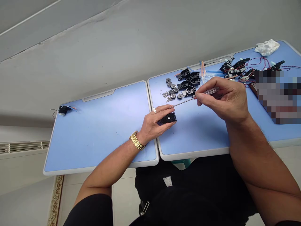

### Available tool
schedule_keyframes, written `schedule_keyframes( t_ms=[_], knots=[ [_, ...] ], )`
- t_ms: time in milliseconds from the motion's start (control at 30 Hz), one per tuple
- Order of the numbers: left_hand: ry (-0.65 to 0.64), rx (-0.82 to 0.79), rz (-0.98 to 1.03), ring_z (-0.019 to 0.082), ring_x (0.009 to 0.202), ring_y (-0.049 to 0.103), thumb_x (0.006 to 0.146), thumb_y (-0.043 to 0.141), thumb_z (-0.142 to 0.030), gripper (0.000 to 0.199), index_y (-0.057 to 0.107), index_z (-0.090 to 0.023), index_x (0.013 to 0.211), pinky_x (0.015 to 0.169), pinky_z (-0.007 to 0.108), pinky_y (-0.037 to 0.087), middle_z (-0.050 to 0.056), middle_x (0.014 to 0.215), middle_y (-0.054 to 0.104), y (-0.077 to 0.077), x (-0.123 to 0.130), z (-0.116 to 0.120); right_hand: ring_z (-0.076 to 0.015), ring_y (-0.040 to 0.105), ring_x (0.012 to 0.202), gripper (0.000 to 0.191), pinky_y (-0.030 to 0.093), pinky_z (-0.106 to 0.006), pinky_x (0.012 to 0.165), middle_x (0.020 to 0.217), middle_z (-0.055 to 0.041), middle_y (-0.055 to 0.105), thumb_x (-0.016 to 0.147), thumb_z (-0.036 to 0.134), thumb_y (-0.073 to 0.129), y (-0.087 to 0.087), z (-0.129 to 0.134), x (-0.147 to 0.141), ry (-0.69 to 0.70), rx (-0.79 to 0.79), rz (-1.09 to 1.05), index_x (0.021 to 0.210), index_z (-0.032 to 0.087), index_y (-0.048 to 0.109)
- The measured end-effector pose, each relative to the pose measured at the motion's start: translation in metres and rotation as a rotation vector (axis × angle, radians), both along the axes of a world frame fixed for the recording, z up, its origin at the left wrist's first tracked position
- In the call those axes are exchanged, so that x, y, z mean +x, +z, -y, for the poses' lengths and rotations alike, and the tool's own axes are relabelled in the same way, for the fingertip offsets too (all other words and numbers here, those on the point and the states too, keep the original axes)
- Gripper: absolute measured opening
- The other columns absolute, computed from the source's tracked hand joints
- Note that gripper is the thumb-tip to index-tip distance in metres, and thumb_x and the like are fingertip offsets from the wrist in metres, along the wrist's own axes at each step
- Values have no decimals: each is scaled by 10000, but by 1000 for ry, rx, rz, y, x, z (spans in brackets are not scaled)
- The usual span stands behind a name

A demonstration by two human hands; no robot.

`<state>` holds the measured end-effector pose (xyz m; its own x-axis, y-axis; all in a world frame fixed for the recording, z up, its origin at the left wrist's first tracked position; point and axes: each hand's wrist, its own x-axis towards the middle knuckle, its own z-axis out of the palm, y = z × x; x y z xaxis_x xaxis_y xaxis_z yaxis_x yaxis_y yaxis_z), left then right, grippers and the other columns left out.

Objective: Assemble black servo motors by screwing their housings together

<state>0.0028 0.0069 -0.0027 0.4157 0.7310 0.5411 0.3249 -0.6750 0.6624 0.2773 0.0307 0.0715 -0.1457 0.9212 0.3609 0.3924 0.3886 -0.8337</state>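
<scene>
Over blue desk (98,135) | black housing (169,118) in left hand (152,123) | screwdriver (195,98) in right hand (223,100)

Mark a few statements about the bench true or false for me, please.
The right hand holds a clear-handled slim screwdriver: true.
The left hand grips a black plastic housing: true.
A gold link wristwatch is on the right wrist: false, the left wrist.
A crumpled white cloth lies on the left blue tabletop: false, on the right tabletop.
Tiny silver screws sit in a closed box: false, they lie loose on the right tabletop.
</scene>
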Motion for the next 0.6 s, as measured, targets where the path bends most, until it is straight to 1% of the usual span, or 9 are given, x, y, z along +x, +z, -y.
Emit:
schedule_keyframes(
  t_ms=[100, 233, 300, 367, 433, 533, 600],
  knots=[
    [-1, 11, 10, 258, 1345, 787, 1020, 856, -356, 439, 771, -268, 1441, 1167, 478, 677, 115, 1462, 796, -1, 0, -1, -254, 686, 669, 175, 560, -469, 606, 748, 4, 727, 1032, 311, 720, -1, 0, 0, 3, 1, -10, 862, 352, 722],
    [-20, 42, 31, 254, 1316, 802, 997, 883, -358, 462, 776, -259, 1435, 1127, 445, 694, 117, 1441, 807, -3, 0, -3, -233, 657, 627, 172, 511, -441, 556, 713, 11, 717, 973, 297, 819, -5, -3, -1, 26, 20, -127, 828, 352, 746],
    [-29, 46, 38, 254, 1310, 805, 985, 896, -343, 476, 776, -258, 1438, 1123, 437, 695, 118, 1435, 810, -3, 0, -4, -227, 656, 629, 167, 506, -436, 560, 724, 9, 723, 958, 283, 840, -7, -4, -1, 48, 18, -164, 825, 347, 762],
    [-29, 41, 41, 254, 1313, 805, 983, 899, -329, 479, 775, -257, 1440, 1127, 435, 694, 120, 1434, 810, -3, 0, -4, -222, 668, 638, 129, 525, -432, 575, 750, 8, 732, 950, 277, 852, -10, -6, 0, 74, 18, -180, 861, 338, 781],
    [-29, 38, 42, 253, 1310, 807, 982, 900, -326, 474, 777, -252, 1434, 1123, 431, 696, 123, 1430, 811, -2, 0, -4, -221, 691, 656, 92, 559, -429, 595, 784, 8, 740, 933, 275, 875, -14, -7, 1, 89, 23, -191, 945, 330, 802],
    [-25, 29, 30, 253, 1305, 809, 990, 891, -324, 450, 781, -247, 1419, 1129, 441, 694, 124, 1423, 813, -2, 0, -3, -236, 743, 722, 159, 630, -443, 653, 852, -1, 763, 926, 281, 891, -18, -9, 3, 102, 25, -197, 1055, 324, 809],
    [-17, 25, 24, 254, 1305, 808, 991, 888, -321, 438, 783, -246, 1410, 1133, 448, 692, 124, 1420, 814, -2, 0, -3, -242, 767, 752, 138, 660, -451, 688, 866, -7, 775, 944, 291, 880, -20, -11, 4, 116, 25, -187, 1056, 321, 805]
  ],
)
